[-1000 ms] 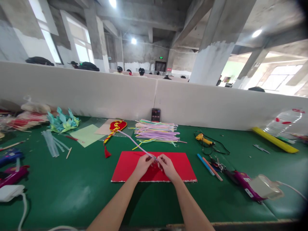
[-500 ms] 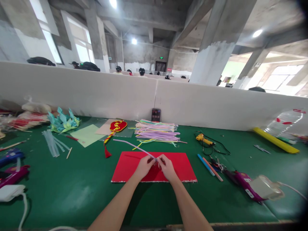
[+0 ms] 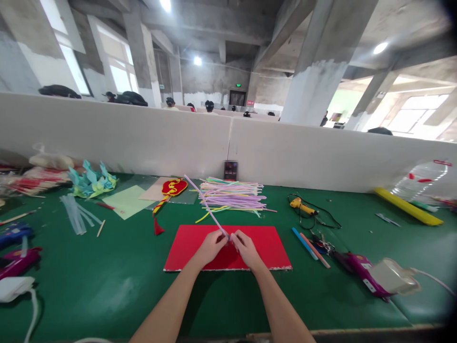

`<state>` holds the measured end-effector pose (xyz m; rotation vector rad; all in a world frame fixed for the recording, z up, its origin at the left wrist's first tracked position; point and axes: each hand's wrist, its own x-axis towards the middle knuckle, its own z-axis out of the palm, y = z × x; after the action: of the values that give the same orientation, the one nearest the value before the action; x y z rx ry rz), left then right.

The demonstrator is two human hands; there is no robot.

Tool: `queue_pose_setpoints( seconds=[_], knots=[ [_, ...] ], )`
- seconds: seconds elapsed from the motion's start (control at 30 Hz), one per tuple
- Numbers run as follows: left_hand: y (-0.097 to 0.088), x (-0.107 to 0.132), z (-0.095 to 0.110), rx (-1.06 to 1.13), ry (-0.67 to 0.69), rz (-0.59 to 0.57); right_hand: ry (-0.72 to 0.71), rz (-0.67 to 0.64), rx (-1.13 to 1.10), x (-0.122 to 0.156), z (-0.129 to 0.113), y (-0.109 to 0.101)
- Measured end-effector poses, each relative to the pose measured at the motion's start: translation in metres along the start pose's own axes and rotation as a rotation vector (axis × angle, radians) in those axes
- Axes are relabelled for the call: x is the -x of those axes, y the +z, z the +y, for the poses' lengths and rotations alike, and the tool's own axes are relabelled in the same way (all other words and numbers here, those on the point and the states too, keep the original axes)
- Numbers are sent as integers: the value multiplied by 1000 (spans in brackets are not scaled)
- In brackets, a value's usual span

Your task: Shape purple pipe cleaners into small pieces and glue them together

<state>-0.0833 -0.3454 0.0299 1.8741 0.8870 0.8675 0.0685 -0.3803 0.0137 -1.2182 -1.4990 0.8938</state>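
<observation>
Above a red board (image 3: 264, 250), my left hand (image 3: 213, 245) pinches the near end of a lilac pipe cleaner (image 3: 207, 206). The pipe cleaner's long free part slants up and away to the left. My right hand (image 3: 246, 245) is closed at the same end, its fingertips almost meeting those of the left; the bit between them is small and mostly hidden. Behind the board lies a pile of pastel pipe cleaners (image 3: 232, 195). To its left is a red and yellow fan-shaped ornament (image 3: 174, 186) with a red tassel (image 3: 158, 227).
On the right lie blue and pink sticks (image 3: 304, 244), a yellow hot glue gun (image 3: 302, 206) with its cable, and a purple tool (image 3: 364, 274). Turquoise folded paper (image 3: 92, 178), clear glue sticks (image 3: 76, 214) and green paper (image 3: 128, 202) are left. A white partition (image 3: 160, 138) stands behind.
The free end of the lilac pipe cleaner has swung up and to the right, so it points more steeply away. Both hands stay close together over the red board.
</observation>
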Motion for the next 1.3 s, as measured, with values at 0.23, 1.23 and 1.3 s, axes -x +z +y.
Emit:
queue_pose_setpoints(
  seconds=[0.23,1.23,1.3],
  knots=[
    [2,1,0,39,5,-53,4,-28,-19,-1,3,1],
    [10,-1,-6,155,-61,37,34,-1,-122,-4,5,-1],
    [11,-1,-5,108,-56,76,43,24,-119,-4,6,0]
  ],
)
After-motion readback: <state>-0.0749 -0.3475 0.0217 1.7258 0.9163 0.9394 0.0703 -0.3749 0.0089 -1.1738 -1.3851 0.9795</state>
